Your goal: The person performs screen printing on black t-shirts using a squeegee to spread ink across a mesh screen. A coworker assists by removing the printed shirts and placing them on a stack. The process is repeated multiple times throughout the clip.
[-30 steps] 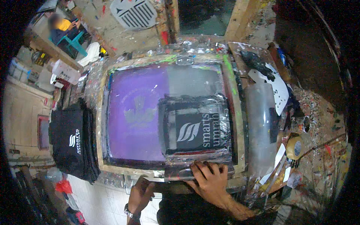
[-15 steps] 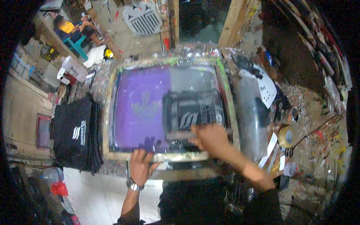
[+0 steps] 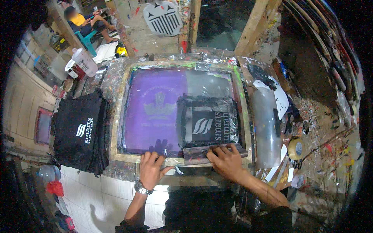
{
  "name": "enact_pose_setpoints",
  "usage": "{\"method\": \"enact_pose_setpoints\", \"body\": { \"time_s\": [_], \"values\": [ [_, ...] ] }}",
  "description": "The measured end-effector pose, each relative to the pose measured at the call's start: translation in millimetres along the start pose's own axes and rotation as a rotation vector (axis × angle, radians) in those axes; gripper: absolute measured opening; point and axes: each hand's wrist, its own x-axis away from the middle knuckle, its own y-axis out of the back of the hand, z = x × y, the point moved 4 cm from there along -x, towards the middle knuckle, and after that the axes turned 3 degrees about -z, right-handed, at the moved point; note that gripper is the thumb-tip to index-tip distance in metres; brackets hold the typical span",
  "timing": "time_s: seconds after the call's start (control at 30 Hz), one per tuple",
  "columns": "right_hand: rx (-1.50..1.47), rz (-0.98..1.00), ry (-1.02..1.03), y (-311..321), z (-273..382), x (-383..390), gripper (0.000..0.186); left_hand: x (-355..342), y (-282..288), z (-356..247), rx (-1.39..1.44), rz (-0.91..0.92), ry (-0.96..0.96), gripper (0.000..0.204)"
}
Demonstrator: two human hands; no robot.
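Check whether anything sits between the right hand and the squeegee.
Nothing visible: the right hand grips the squeegee directly, at the near edge of the frame. The left hand is off to its left, on that edge, not in the way.

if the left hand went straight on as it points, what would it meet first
Probably the purple screen area just past the near rail; how high the left hand sits is unclear.
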Motion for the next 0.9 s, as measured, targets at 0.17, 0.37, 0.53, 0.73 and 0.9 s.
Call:
{"method": "enact_pose_setpoints", "body": {
  "time_s": [0.17, 0.37, 0.53, 0.73, 0.9],
  "values": [
    [0.183, -0.157, 0.056, -42, -51, -51, 0.037, 2, -3, 3, -0.03, -0.019, -0.025, 0.045],
    [0.106, -0.031, -0.069, -46, -90, -84, 0.049, -3, -3, -2, -0.018, -0.029, -0.024, 0.046],
    [-0.216, 0.559, -0.072, -7, -67, -96, 0.056, 0, -3, 5, 0.0, -0.033, 0.007, 0.046],
    [-0.054, 0.037, -0.092, -46, -138, -162, 0.056, -2, -3, 5, -0.001, -0.017, 0.017, 0.045],
    [-0.028, 0.286, -0.013, -46, -104, -162, 0.055, 2, -7, 9, -0.015, 0.045, 0.032, 0.049]
  ]
}}
